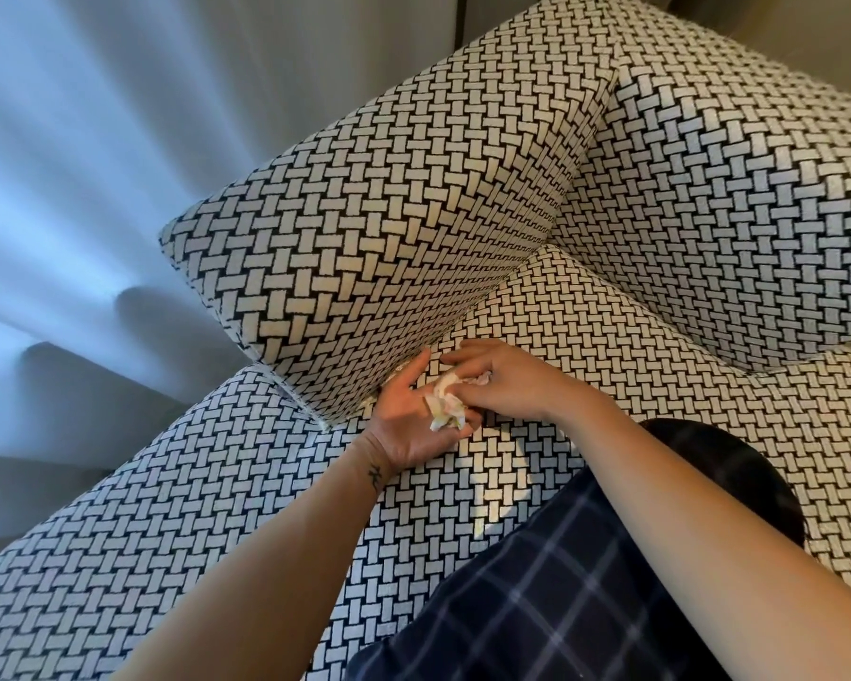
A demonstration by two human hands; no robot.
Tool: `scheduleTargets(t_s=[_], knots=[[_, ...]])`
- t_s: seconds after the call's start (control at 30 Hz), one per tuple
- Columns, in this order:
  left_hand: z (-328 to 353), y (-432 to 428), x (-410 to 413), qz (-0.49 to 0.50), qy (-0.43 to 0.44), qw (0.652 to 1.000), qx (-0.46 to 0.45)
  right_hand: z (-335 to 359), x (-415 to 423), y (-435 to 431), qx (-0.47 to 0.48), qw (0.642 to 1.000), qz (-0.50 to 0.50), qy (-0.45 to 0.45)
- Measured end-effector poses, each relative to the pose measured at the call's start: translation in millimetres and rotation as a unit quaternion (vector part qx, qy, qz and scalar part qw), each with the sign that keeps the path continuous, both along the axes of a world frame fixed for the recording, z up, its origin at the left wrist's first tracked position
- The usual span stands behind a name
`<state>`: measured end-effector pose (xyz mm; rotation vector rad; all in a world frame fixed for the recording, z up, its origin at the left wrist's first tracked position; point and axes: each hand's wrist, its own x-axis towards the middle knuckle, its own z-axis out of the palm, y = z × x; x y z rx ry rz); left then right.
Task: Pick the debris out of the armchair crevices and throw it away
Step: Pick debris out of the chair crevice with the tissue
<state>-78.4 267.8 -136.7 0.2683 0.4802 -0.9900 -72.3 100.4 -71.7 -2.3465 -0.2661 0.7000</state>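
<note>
Debris point(444, 410), crumpled paper, sits cupped in left hand point(409, 430) beside the armrest crevice point(487, 298); right hand point(504, 383) pinches it from above. Best to curl left fingers point(464, 429) fully round it before lifting, so no scraps fall into the gap.

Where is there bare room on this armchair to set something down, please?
The seat cushion is bare between the right hand and the backrest, and again left of the left hand and forearm, below the armrest. It is crowded at the armrest crevice, where both hands grip crumpled paper, and at the plaid clothing.
</note>
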Motion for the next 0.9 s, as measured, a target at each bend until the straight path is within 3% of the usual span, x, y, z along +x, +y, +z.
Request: scheduleTargets(t_s=[0.2, 0.37, 0.43, 0.53, 0.7, 0.9], knots=[[11, 2, -9, 0.018, -0.041, 0.995, 0.087, 3, -5, 7, -0.014, 1.0, -0.018, -0.006], [16, 18, -21, 0.051, -0.019, 0.996, 0.072, 16, 0, 6, 0.095, 0.986, -0.084, 0.106], [10, 30, -23, 0.045, -0.032, 0.997, 0.056, 16, 5, 6, 0.123, 0.979, -0.124, 0.106], [6, 41, -23, 0.02, -0.045, 0.998, 0.043, 6, 17, 11, 0.066, 0.987, -0.139, 0.036], [-2, 39, -14, 0.014, 0.005, 1.0, 0.017, -12, 35, 27, -0.127, 0.99, -0.024, -0.062], [-1, 35, -10, -0.028, -0.021, 0.999, 0.0, -13, 58, 39, -0.251, 0.966, 0.062, -0.028]])
